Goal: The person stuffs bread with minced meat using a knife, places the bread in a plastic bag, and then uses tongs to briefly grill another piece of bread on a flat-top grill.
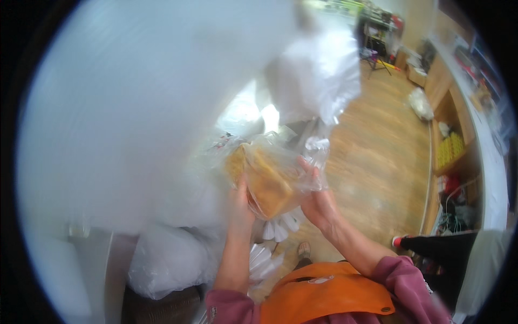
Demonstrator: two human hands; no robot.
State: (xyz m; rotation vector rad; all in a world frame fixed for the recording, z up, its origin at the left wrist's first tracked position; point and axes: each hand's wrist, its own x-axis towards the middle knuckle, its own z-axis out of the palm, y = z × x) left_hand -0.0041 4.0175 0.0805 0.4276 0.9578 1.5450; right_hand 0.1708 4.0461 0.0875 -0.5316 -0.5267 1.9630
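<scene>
A clear plastic bag [297,184] with a yellow-brown, block-shaped item [269,186] inside is between my hands. My left hand [243,198] grips the item's lower left side through the plastic. On the right, my right hand [316,194] holds the loose end of the bag, fingers pointing up and partly covered by film. What exactly the yellow-brown item is cannot be told. Large hazy sheets of translucent plastic [319,77] rise beyond my hands and blur much of the left side.
A stuffed plastic bag [174,259] lies at the lower left. Along the right runs a long counter [491,182] with open wooden shelves [465,158] holding goods. Another person's dark-clothed leg [441,247] is at the lower right. A small tripod [376,67] stands on the wood-look floor [372,150].
</scene>
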